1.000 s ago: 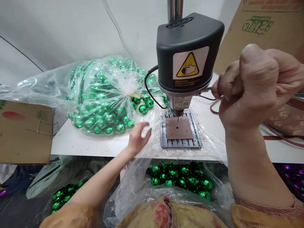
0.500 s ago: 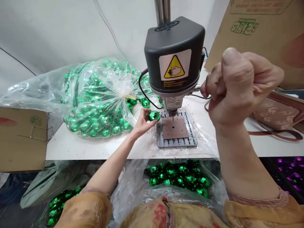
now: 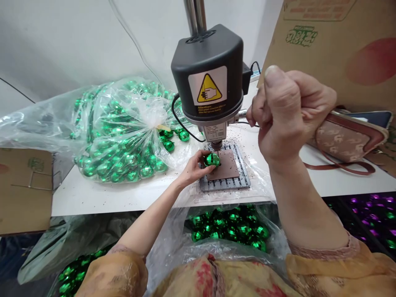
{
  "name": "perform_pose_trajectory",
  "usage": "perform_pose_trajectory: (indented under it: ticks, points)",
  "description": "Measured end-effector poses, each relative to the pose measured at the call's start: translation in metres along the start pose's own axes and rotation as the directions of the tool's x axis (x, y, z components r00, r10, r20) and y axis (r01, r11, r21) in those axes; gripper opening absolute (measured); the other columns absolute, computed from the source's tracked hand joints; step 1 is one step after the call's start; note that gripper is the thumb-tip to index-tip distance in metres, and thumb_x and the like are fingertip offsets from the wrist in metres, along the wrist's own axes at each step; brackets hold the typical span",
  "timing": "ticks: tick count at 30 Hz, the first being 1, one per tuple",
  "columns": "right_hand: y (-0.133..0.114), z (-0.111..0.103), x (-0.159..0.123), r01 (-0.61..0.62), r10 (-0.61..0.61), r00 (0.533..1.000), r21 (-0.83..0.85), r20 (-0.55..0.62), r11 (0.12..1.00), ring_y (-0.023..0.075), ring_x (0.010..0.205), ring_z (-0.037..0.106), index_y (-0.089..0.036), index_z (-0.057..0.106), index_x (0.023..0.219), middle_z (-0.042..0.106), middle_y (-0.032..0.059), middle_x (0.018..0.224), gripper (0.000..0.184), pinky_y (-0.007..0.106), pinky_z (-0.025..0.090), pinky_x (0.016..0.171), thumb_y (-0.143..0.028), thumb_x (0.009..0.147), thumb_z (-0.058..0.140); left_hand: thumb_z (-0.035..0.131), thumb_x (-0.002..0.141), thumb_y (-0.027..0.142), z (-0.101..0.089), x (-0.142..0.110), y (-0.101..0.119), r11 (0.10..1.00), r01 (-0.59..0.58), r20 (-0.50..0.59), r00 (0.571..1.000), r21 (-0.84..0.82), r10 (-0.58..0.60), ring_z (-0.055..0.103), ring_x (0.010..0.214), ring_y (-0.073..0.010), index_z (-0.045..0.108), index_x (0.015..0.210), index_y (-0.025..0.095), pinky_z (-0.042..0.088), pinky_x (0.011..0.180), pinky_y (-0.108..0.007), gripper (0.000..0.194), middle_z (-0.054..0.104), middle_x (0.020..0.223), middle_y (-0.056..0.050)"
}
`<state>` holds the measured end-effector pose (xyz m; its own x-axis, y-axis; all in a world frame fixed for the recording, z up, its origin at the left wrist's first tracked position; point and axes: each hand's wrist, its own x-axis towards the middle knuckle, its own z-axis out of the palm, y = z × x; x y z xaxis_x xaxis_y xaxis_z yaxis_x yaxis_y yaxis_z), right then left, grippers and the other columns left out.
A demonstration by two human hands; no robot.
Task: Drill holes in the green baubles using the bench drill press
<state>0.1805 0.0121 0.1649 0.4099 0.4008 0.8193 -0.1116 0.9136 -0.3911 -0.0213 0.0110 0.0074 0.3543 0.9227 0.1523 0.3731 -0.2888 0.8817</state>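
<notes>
My left hand (image 3: 197, 168) pinches a shiny green faceted ball (image 3: 212, 159) between thumb and fingers. The ball is right at the drill bit (image 3: 218, 152), above the brown square pad (image 3: 230, 165) on the slotted metal base (image 3: 244, 175); whether bit and ball touch I cannot tell. A black drill press (image 3: 207, 66) with a yellow warning label stands over it. My right hand (image 3: 287, 111) is closed at the right of the press, around its lever; only a metal stub (image 3: 243, 114) of that lever shows, the grip being hidden by the fingers.
On the left lies a tied clear plastic bag (image 3: 114, 136) full of green balls, with a few loose balls (image 3: 169, 145) beside it. More green balls (image 3: 229, 225) sit in plastic below the table edge. A pouch (image 3: 343, 138) and cardboard box (image 3: 328, 53) are on the right.
My left hand has carried the green ball rightward from beside the base to under the drill bit. My right hand stays closed at the lever. The whole view has shifted slightly.
</notes>
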Motion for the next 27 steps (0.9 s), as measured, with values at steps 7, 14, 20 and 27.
perform_pose_trajectory:
  ticks: [7, 14, 20, 27]
  points:
    - [-0.006, 0.000, -0.002, -0.055, 0.056, 0.998, -0.077, 0.018, 0.996, 0.0057, 0.043, 0.029, -0.020, 0.030, 0.055, 0.027, -0.0053, 0.048, 0.053, 0.027, 0.021, 0.045, -0.041, 0.089, 0.065, 0.075, 0.082, 0.038, 0.004, 0.007, 0.012, 0.992, -0.042, 0.030, 0.999, 0.119, 0.038, 0.062, 0.091, -0.0190, 0.065, 0.127, 0.022, 0.051, 0.076, -0.029, 0.050, 0.064, 0.108, -0.006]
    - [-0.002, -0.001, -0.002, -0.042, 0.043, 0.999, -0.084, 0.010, 0.996, 0.0052, 0.043, 0.029, -0.020, 0.029, 0.055, 0.026, -0.0054, 0.049, 0.054, 0.026, 0.022, 0.045, -0.041, 0.089, 0.064, 0.079, 0.077, 0.035, 0.013, 0.009, 0.013, 0.981, -0.079, -0.056, 0.994, 0.179, 0.090, 0.060, 0.088, -0.0186, 0.066, 0.118, 0.022, 0.049, 0.075, -0.030, 0.045, 0.063, 0.101, -0.005]
    - [-0.001, -0.002, -0.002, -0.034, 0.035, 0.999, -0.071, 0.013, 0.997, 0.0054, 0.043, 0.029, -0.020, 0.029, 0.055, 0.026, -0.0054, 0.048, 0.054, 0.027, 0.022, 0.044, -0.040, 0.089, 0.065, 0.084, 0.073, 0.042, 0.025, 0.009, 0.010, 0.981, -0.093, -0.089, 0.990, 0.169, 0.110, 0.062, 0.094, -0.0226, 0.066, 0.114, 0.021, 0.051, 0.078, -0.034, 0.049, 0.065, 0.106, -0.007]
    - [-0.012, -0.003, -0.004, -0.108, 0.116, 0.993, -0.203, 0.026, 0.973, 0.0058, 0.045, 0.030, -0.020, 0.029, 0.056, 0.029, -0.0039, 0.049, 0.056, 0.027, 0.028, 0.045, -0.050, 0.091, 0.059, 0.084, 0.074, 0.046, 0.038, 0.002, 0.004, 0.995, -0.053, -0.161, 0.985, 0.082, 0.065, 0.063, 0.111, -0.0294, 0.064, 0.120, 0.022, 0.049, 0.099, -0.045, 0.056, 0.069, 0.113, -0.008]
